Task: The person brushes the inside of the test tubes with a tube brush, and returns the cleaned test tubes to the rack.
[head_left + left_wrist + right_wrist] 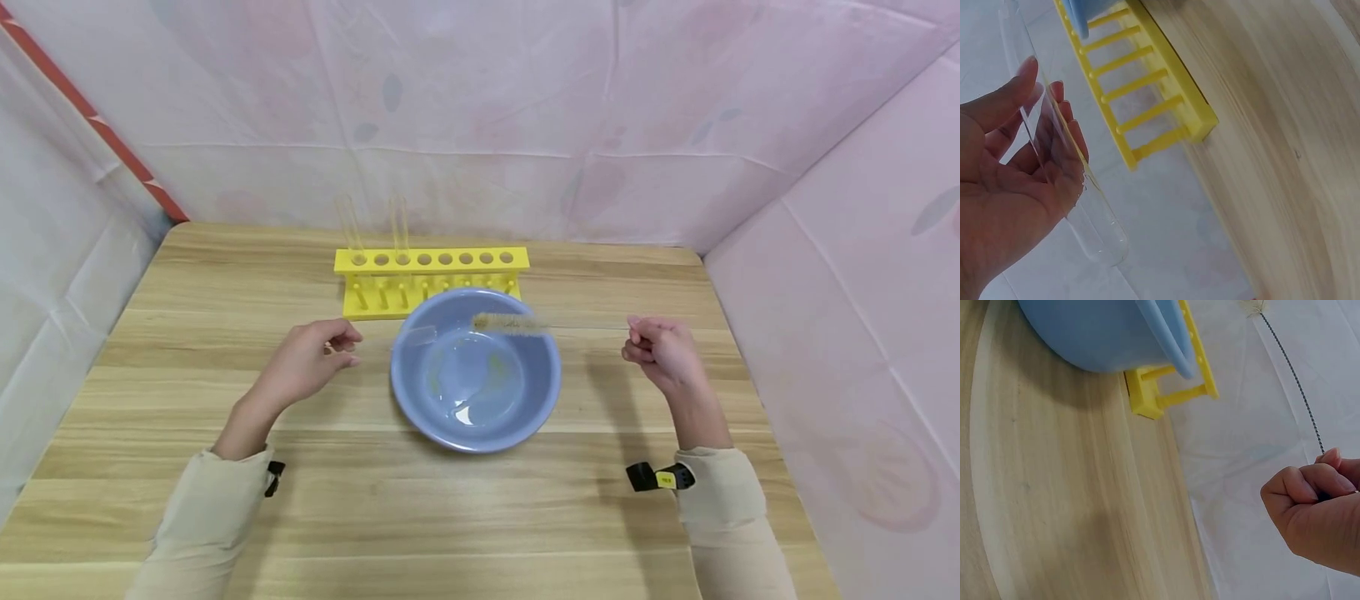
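My left hand [303, 362] holds a clear glass test tube [1100, 231] between thumb and fingers. In the head view the tube points right, its open end [422, 336] over the left part of a blue basin [402, 400]. My right hand [667, 354] grips the twisted wire handle [1297, 381] of a test tube brush [513, 324] in curled fingers. The brush lies level above the basin's far right part, its bristle tip pointing left toward the tube, with a gap between them. Some water with yellowish patches sits in the basin.
Behind the basin stands a yellow test tube rack [431, 261], partly hidden by it. Two clear test tubes stand in the rack, one at its left end [349, 229] and one [400, 229] a little to the right. Pale patterned cloth [480, 108] surrounds the wooden table [450, 525].
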`<state>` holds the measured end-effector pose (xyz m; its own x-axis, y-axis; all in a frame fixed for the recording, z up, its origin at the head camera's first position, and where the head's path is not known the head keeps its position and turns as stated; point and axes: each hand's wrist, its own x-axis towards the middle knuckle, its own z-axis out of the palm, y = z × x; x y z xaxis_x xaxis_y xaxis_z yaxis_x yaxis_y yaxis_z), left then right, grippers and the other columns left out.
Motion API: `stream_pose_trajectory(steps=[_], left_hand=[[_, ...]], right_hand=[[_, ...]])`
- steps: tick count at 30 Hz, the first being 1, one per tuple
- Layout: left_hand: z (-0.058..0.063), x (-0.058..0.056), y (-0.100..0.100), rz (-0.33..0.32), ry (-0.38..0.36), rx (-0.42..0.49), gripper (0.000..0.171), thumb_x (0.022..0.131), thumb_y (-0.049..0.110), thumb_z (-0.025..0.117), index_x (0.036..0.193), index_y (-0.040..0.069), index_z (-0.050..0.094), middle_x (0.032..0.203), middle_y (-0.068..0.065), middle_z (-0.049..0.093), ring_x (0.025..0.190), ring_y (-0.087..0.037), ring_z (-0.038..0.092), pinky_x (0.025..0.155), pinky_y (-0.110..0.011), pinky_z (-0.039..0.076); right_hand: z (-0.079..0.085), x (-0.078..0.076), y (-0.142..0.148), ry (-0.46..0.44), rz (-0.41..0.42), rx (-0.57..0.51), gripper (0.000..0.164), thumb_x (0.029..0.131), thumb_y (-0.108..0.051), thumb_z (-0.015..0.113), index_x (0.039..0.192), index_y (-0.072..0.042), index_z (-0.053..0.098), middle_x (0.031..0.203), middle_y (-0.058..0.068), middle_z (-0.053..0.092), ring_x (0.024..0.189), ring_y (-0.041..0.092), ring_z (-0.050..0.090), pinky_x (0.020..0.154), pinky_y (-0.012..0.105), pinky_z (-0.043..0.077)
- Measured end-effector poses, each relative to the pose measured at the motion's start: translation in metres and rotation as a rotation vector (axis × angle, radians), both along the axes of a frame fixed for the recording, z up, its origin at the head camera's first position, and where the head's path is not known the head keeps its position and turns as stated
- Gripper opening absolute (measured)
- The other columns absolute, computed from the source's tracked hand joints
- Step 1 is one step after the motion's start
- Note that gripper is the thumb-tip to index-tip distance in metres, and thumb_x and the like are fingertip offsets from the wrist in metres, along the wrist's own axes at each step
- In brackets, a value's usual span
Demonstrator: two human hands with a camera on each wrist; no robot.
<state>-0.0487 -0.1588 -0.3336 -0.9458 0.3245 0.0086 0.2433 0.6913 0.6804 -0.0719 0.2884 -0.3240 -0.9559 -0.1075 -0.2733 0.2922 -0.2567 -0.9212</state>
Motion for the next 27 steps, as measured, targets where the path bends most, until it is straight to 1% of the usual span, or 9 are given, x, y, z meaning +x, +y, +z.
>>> stream_pose_trajectory(steps=[9, 16, 20, 24, 27], left_hand=[[0.001, -0.003, 0.015, -0.029, -0.020, 0.020, 0.015, 0.079, 0.002, 0.069, 0.093, 0.001, 0.064, 0.085, -0.008, 0.064, 0.083, -0.024, 0.060, 0.074, -0.041, 0.049], [0.001, -0.003, 0.018, -0.031, -0.031, 0.010, 0.015, 0.079, 0.002, 0.070, 0.093, 0.002, 0.064, 0.086, -0.008, 0.064, 0.084, -0.024, 0.059, 0.075, -0.041, 0.049], [0.001, -0.003, 0.018, -0.039, -0.010, 0.015, 0.015, 0.078, 0.002, 0.070, 0.092, 0.002, 0.064, 0.084, -0.007, 0.064, 0.082, -0.024, 0.059, 0.073, -0.041, 0.049], [0.000, -0.004, 0.016, -0.065, 0.022, 0.035, 0.014, 0.076, 0.000, 0.071, 0.088, 0.002, 0.063, 0.081, -0.007, 0.063, 0.078, -0.022, 0.058, 0.071, -0.040, 0.050], [-0.001, -0.004, 0.014, -0.087, 0.032, 0.046, 0.014, 0.076, 0.000, 0.071, 0.086, 0.003, 0.063, 0.080, -0.007, 0.063, 0.076, -0.020, 0.058, 0.069, -0.038, 0.050]], right_hand=[[-0.002, -0.002, -0.018, -0.019, 0.023, 0.013, 0.043, 0.095, 0.003, 0.038, 0.055, -0.002, 0.051, 0.052, 0.000, 0.042, 0.049, 0.015, 0.016, 0.051, 0.022, 0.029], [-0.003, -0.003, -0.023, -0.019, 0.040, 0.026, 0.042, 0.096, 0.001, 0.039, 0.055, -0.003, 0.051, 0.051, 0.000, 0.041, 0.048, 0.014, 0.018, 0.052, 0.023, 0.029], [-0.005, -0.002, -0.025, -0.031, 0.059, 0.046, 0.042, 0.096, -0.001, 0.040, 0.056, -0.003, 0.050, 0.051, 0.000, 0.039, 0.048, 0.014, 0.019, 0.053, 0.023, 0.029], [-0.006, -0.001, -0.026, -0.036, 0.069, 0.077, 0.041, 0.096, -0.002, 0.042, 0.056, -0.004, 0.049, 0.051, -0.001, 0.038, 0.048, 0.014, 0.020, 0.053, 0.023, 0.030], [-0.006, -0.001, -0.026, -0.029, 0.074, 0.089, 0.040, 0.096, -0.003, 0.043, 0.056, -0.004, 0.049, 0.051, -0.001, 0.036, 0.048, 0.014, 0.018, 0.053, 0.023, 0.029]])
